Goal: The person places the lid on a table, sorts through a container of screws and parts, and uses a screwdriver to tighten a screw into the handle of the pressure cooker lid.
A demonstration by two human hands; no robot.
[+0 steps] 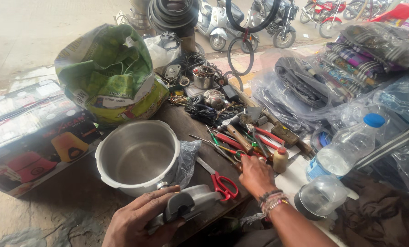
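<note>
Steel pot (pixel 138 155): one | left hand (pixel 140 219) grasping lid handle (pixel 184 205) | right hand (pixel 255 176) among tools, grip unclear | scissors (pixel 220 180): one

Roadside repair stall: tool-strewn bench (pixel 186 126), parked motorbikes (pixel 277 20).

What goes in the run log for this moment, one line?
left hand: grips pot handle | right hand: reaching into tool pile | steel pot: open, empty | red scissors: between the hands
</note>
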